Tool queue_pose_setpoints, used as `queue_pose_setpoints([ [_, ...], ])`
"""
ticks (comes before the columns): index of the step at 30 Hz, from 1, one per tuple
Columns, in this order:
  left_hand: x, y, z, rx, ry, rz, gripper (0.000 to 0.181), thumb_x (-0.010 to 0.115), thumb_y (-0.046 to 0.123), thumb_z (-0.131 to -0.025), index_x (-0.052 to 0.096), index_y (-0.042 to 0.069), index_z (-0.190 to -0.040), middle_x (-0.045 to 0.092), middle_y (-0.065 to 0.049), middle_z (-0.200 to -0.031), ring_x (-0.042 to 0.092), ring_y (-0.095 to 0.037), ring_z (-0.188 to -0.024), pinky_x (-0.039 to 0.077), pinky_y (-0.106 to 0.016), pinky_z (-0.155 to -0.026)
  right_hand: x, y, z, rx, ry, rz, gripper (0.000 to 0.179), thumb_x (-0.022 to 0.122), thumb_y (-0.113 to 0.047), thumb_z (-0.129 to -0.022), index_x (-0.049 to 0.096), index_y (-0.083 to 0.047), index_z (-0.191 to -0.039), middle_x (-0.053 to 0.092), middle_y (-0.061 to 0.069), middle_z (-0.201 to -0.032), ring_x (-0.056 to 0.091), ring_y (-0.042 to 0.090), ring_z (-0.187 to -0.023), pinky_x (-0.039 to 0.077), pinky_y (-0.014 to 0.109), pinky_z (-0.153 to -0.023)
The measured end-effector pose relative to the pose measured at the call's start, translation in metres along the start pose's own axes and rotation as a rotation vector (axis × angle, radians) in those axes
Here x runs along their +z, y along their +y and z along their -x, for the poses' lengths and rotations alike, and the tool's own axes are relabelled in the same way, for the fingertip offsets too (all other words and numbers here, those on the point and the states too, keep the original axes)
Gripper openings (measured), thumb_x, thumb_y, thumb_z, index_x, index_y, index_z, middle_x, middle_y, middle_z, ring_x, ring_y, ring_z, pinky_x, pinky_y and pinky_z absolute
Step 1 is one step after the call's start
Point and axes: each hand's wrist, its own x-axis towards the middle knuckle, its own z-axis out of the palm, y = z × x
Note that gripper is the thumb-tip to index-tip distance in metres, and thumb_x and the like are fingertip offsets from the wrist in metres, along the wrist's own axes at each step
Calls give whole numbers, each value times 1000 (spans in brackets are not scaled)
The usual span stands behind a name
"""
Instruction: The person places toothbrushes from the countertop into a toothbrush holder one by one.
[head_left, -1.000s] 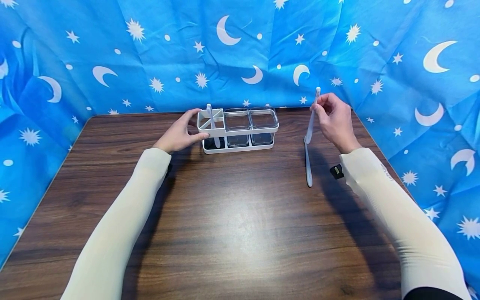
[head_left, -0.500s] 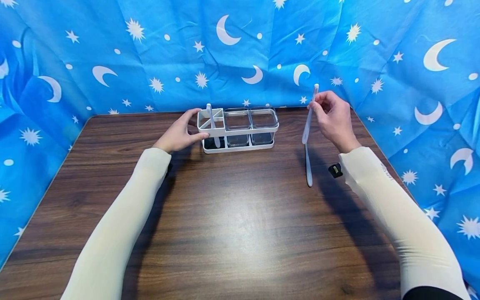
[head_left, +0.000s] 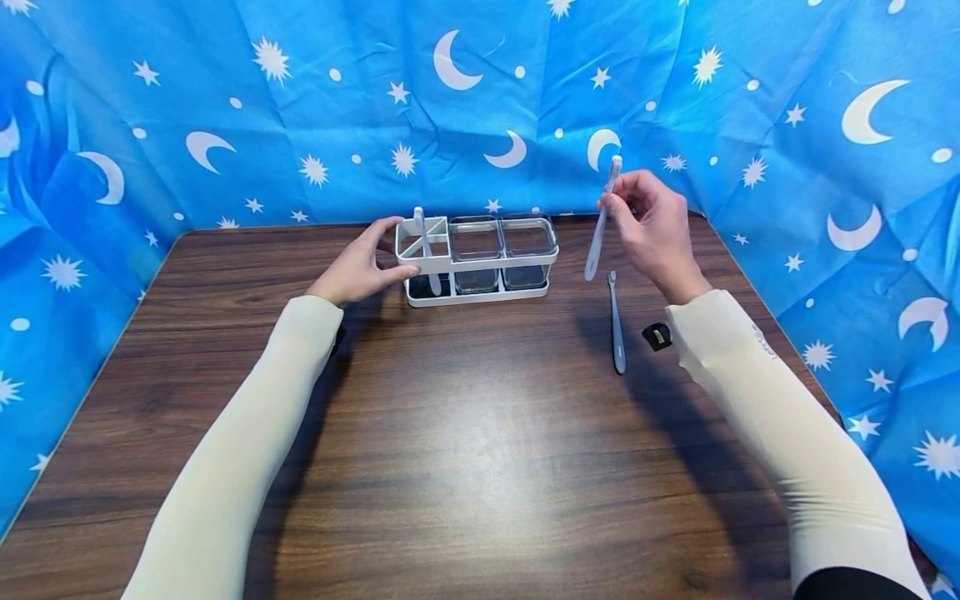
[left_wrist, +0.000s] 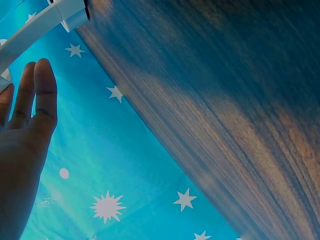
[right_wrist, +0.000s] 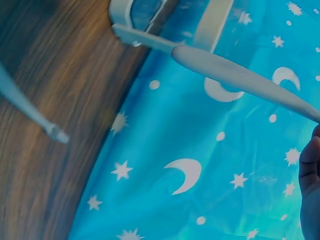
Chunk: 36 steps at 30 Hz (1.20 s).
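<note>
My left hand (head_left: 362, 265) grips the left end of a white toothbrush holder (head_left: 491, 263), thumb on the front rail and fingers behind. One toothbrush (head_left: 426, 242) leans in the holder's divided left compartment. Between thumb and fingers, my right hand (head_left: 660, 229) pinches a second grey toothbrush (head_left: 597, 237) near its bristle end, handle hanging down and to the left, right of the holder. A third toothbrush (head_left: 617, 325) lies on the table below that hand. In the right wrist view the held toothbrush (right_wrist: 240, 77) crosses in front, its handle end overlapping the holder.
Two clear cups (head_left: 476, 240) sit side by side in the holder's middle and right places. The dark wooden table (head_left: 480, 433) ends at a blue curtain (head_left: 330, 108) with moons and stars, hung at the back and both sides.
My right hand has moved left and slightly up with its toothbrush, away from the one lying on the table. The left hand and the holder have stayed where they were.
</note>
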Motion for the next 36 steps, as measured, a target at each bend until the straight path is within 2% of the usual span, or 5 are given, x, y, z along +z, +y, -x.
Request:
queue_pose_setpoints([
  [9, 1, -3, -1, -2, 2, -7, 89, 69, 53, -80, 24, 19, -149, 40, -7, -137, 46, -27, -116, 45, -47, -90, 10, -14, -5, -35, 5, -50, 14, 57, -4, -94, 58, 10, -99, 64, 15, -93, 60, 18, -83, 48, 20, -74],
  [16, 1, -3, 0, -7, 1, -3, 90, 69, 54, -80, 24, 18, -149, 39, -7, -137, 46, -27, -116, 44, -48, -91, 22, -25, -11, -67, 11, -115, 11, 59, -1, -92, 58, 8, -96, 64, 16, -93, 62, 18, -83, 50, 25, -78],
  [25, 1, -2, 0, -12, 3, -3, 89, 68, 53, -81, 23, 19, -149, 38, -7, -138, 46, -27, -116, 44, -47, -92, 34, -38, -16, -75, -25, -121, 15, 58, -2, -92, 57, 11, -100, 64, 16, -97, 62, 16, -87, 49, 32, -86],
  [32, 2, -2, 1, -18, 8, 8, 88, 68, 53, -81, 23, 21, -149, 39, -7, -137, 46, -26, -116, 44, -46, -92, 42, -46, -22, -146, -25, -137, 15, 60, -1, -91, 57, 12, -97, 64, 18, -94, 63, 18, -85, 49, 29, -85],
  [36, 3, -2, 2, -17, 7, 18, 88, 68, 51, -81, 23, 20, -149, 40, -6, -135, 47, -26, -115, 44, -45, -92, 46, -49, -23, -147, -30, -162, 14, 59, -1, -91, 56, 12, -96, 64, 18, -94, 63, 17, -85, 49, 29, -86],
])
